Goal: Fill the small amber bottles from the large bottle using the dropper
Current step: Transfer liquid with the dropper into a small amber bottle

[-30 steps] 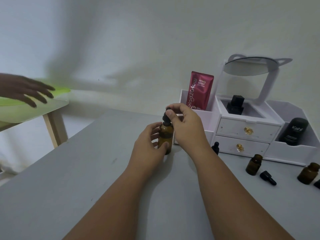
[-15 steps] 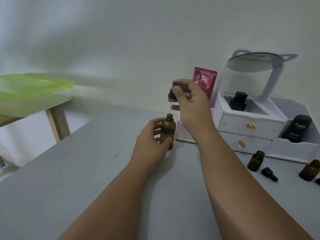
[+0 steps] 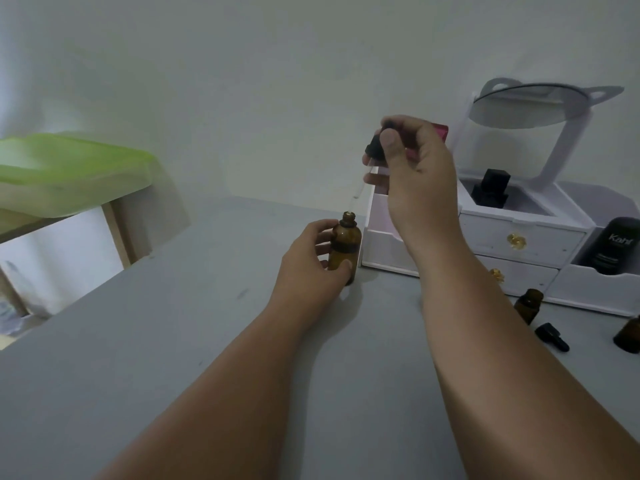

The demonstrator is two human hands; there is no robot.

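The large amber bottle (image 3: 344, 245) stands upright and open on the grey table (image 3: 173, 341), just in front of the white organiser (image 3: 519, 237). Your left hand (image 3: 308, 261) grips its body. Your right hand (image 3: 415, 181) pinches the dropper (image 3: 375, 148) by its black bulb above the bottle, the glass tube slanting down toward the neck with its tip clear of it. Off to your right, a small amber bottle (image 3: 529, 304) stands uncapped beside a loose black cap (image 3: 551, 336), and a second small bottle (image 3: 628, 336) sits at the frame edge.
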